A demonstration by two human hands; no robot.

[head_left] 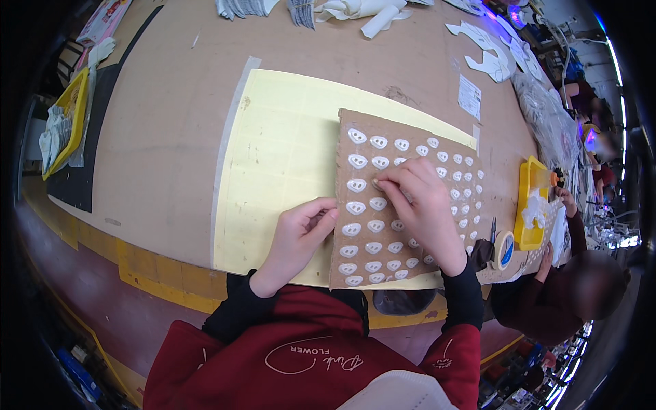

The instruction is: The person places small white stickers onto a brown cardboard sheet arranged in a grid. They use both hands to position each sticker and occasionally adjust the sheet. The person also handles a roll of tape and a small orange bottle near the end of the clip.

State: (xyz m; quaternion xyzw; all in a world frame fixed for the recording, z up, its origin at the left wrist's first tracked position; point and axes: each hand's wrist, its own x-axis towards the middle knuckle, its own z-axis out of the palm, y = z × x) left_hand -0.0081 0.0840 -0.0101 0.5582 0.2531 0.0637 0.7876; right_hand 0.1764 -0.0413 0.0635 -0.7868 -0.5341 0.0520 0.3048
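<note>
Left hand (pixel 298 229) at nine o'clock on the board (pixel 367 195), can't tell if it's clamped; right hand (pixel 418 197), fingertips together, ten o'clock from centre, among white pieces (pixel 357 161)!

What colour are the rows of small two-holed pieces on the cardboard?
White; the small pieces show best in the head view.
</note>
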